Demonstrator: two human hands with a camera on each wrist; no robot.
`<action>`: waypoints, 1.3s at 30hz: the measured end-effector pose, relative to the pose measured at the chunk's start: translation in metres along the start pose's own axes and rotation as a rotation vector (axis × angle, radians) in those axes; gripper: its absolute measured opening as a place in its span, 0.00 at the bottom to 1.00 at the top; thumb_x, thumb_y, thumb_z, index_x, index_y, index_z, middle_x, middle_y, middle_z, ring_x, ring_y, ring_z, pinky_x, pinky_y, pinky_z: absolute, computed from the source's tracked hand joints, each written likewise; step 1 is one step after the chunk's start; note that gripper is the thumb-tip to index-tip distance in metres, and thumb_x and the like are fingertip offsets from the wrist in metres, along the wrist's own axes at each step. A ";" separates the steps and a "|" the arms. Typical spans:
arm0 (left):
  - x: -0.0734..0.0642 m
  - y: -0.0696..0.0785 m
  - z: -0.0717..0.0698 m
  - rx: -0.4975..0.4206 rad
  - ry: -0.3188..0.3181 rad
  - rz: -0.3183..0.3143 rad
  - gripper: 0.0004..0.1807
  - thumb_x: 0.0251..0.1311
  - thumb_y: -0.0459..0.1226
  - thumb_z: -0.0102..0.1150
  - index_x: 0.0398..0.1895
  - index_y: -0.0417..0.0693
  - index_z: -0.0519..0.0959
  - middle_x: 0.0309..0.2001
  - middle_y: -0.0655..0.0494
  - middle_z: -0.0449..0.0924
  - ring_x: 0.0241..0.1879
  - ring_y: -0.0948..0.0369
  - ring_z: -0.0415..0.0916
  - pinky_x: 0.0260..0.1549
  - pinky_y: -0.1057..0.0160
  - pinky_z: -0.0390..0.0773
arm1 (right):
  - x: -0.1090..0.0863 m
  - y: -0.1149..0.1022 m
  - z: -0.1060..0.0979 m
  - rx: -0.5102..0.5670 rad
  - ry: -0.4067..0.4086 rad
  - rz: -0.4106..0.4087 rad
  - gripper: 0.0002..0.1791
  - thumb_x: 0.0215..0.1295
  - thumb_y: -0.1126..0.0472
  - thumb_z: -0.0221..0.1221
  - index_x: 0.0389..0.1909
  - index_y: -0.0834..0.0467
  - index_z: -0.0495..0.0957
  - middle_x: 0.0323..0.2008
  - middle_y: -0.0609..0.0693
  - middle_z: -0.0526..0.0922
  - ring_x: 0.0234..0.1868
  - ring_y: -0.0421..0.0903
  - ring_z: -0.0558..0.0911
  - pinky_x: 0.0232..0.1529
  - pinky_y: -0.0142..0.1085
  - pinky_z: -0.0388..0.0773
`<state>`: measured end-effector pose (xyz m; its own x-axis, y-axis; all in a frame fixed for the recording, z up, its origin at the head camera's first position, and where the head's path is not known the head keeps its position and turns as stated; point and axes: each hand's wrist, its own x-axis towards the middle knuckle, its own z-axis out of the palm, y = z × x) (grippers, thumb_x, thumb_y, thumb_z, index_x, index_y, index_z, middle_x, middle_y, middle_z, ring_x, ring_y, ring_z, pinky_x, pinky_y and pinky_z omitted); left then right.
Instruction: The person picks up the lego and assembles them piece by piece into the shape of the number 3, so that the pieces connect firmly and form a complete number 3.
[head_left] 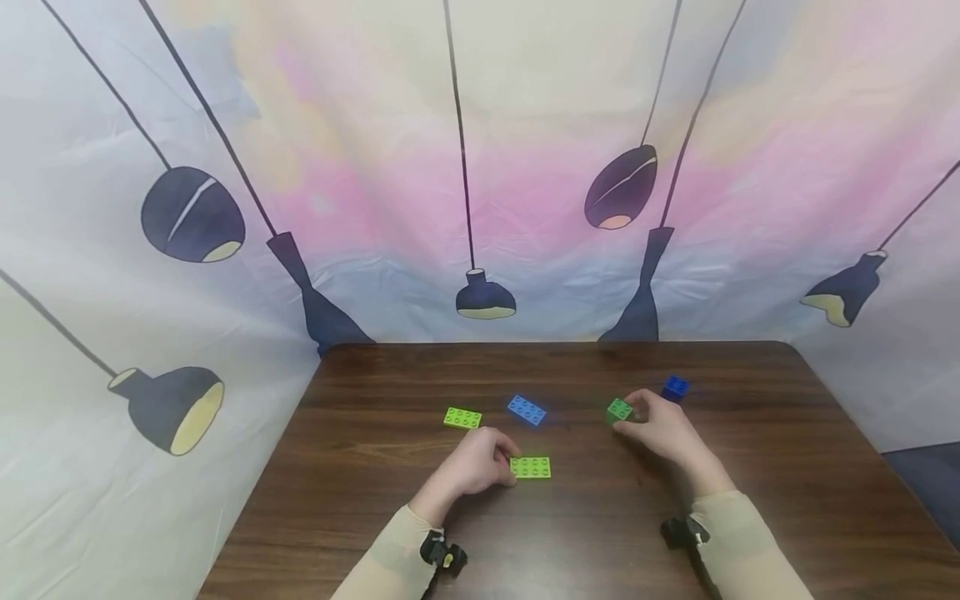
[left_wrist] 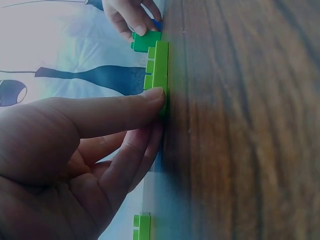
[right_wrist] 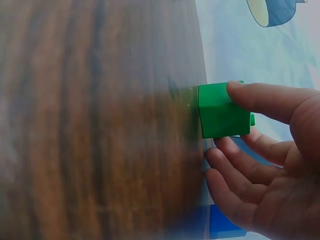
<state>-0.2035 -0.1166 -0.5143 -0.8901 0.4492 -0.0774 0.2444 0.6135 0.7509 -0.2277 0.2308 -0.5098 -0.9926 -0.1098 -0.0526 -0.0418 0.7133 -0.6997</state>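
Observation:
My left hand (head_left: 480, 462) pinches the left end of a flat lime-green building brick (head_left: 531, 467), thumb on its near side, in the middle of the table. In the left wrist view the lime brick (left_wrist: 160, 70) lies studs away from the wood side, thumb at its edge. My right hand (head_left: 663, 425) grips a small green building brick (head_left: 618, 409) between thumb and fingers, farther back and to the right. The right wrist view shows the green brick (right_wrist: 225, 110) as a tall block close over the tabletop, the thumb on its upper corner.
A second lime-green brick (head_left: 462, 417) lies beyond my left hand, with a flat light-blue brick (head_left: 527, 410) to its right. Just past my right hand stands a dark-blue brick (head_left: 676, 388). The brown wooden table (head_left: 360, 500) ends at a cloth backdrop (head_left: 405, 292) printed with lamps.

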 end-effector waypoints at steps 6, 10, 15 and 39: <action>-0.001 0.000 0.000 -0.022 0.005 -0.003 0.16 0.46 0.23 0.80 0.40 0.38 0.88 0.25 0.59 0.79 0.26 0.65 0.75 0.27 0.64 0.76 | 0.001 0.001 0.002 -0.008 0.010 -0.019 0.25 0.68 0.56 0.72 0.59 0.64 0.77 0.51 0.63 0.86 0.54 0.63 0.84 0.53 0.59 0.79; -0.002 -0.001 0.001 -0.012 0.006 -0.003 0.16 0.46 0.23 0.80 0.40 0.39 0.88 0.25 0.59 0.79 0.25 0.65 0.75 0.26 0.64 0.76 | 0.000 0.001 0.002 -0.006 -0.006 -0.036 0.24 0.67 0.60 0.72 0.60 0.63 0.78 0.53 0.65 0.85 0.57 0.65 0.83 0.55 0.62 0.78; 0.000 0.000 0.000 -0.008 0.005 0.006 0.16 0.47 0.23 0.80 0.40 0.38 0.88 0.25 0.58 0.79 0.25 0.66 0.75 0.26 0.65 0.76 | 0.002 0.001 0.000 -0.004 -0.006 -0.049 0.27 0.66 0.61 0.72 0.63 0.64 0.77 0.55 0.66 0.85 0.57 0.65 0.83 0.56 0.62 0.78; -0.004 0.000 -0.001 -0.032 -0.015 -0.011 0.16 0.47 0.22 0.78 0.40 0.38 0.87 0.23 0.59 0.78 0.24 0.65 0.74 0.25 0.65 0.74 | 0.002 0.006 0.004 -0.015 -0.021 -0.042 0.26 0.65 0.61 0.74 0.62 0.60 0.79 0.57 0.63 0.84 0.60 0.66 0.82 0.56 0.64 0.77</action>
<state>-0.2001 -0.1191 -0.5129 -0.8870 0.4519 -0.0954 0.2215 0.5974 0.7708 -0.2297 0.2318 -0.5168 -0.9872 -0.1544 -0.0389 -0.0850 0.7177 -0.6911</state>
